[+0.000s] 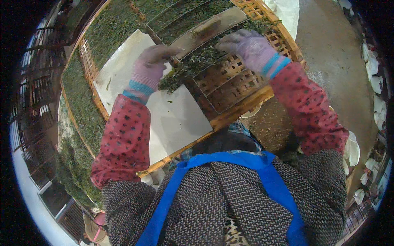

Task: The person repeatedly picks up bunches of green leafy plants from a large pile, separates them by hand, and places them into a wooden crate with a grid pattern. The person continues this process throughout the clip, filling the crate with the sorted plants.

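Observation:
My left hand (pixel 154 63), in a mauve glove with a blue cuff, is by the left end of a flat slat (pixel 212 32). Whether its fingers touch the slat is unclear. My right hand (pixel 246 49), gloved alike and blurred, is over the chopped green leaves (pixel 206 58); I cannot tell whether it holds any. A thin dark frame (pixel 212 106) with long strip openings lies across a wooden lattice tray (pixel 234 67). Leaves fill its far strips, and lattice shows through the near ones. A white sheet (pixel 175 117) lies beneath my left forearm, with leaf scraps on it.
More green leaves (pixel 114 40) cover the trays beyond and to the left. The tray's wooden rim (pixel 243 106) runs close before my body. Wet floor (pixel 332 77) stretches to the right, with white bags (pixel 377 83) along its far side. White cloth (pixel 286 15) hangs at the upper right.

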Tool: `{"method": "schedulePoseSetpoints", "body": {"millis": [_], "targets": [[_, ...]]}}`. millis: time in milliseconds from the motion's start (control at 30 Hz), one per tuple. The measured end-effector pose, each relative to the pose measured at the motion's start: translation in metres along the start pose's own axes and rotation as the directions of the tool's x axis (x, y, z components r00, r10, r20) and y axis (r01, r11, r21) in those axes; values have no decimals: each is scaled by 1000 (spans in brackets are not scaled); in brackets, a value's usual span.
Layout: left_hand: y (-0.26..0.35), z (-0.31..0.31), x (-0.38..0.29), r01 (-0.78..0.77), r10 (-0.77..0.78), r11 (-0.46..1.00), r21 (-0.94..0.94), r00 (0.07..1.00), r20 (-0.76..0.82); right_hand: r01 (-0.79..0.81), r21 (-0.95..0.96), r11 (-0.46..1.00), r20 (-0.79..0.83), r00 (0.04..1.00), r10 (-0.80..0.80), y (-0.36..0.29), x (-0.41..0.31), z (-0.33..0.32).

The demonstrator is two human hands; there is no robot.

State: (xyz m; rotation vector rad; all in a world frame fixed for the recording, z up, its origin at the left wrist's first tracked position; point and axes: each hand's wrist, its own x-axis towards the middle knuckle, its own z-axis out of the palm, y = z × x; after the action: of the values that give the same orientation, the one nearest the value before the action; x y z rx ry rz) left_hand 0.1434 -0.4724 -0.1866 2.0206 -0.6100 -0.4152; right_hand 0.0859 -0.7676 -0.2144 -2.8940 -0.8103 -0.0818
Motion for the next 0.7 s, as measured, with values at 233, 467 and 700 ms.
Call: {"method": "schedulePoseSetpoints", "body": {"millis": [233, 467, 700], "targets": [[-9, 6, -1, 9, 3, 988, 157, 997, -78, -26, -193, 981, 152, 987, 56, -22, 5, 26], [-19, 45, 19, -462, 332, 608, 646, 887, 321, 0, -109, 994, 156, 988, 17, -15, 2, 32], [-18, 4, -11, -387, 338, 715, 582, 920, 197, -46, -22, 999, 86, 995, 47, -22, 5, 12]]}}
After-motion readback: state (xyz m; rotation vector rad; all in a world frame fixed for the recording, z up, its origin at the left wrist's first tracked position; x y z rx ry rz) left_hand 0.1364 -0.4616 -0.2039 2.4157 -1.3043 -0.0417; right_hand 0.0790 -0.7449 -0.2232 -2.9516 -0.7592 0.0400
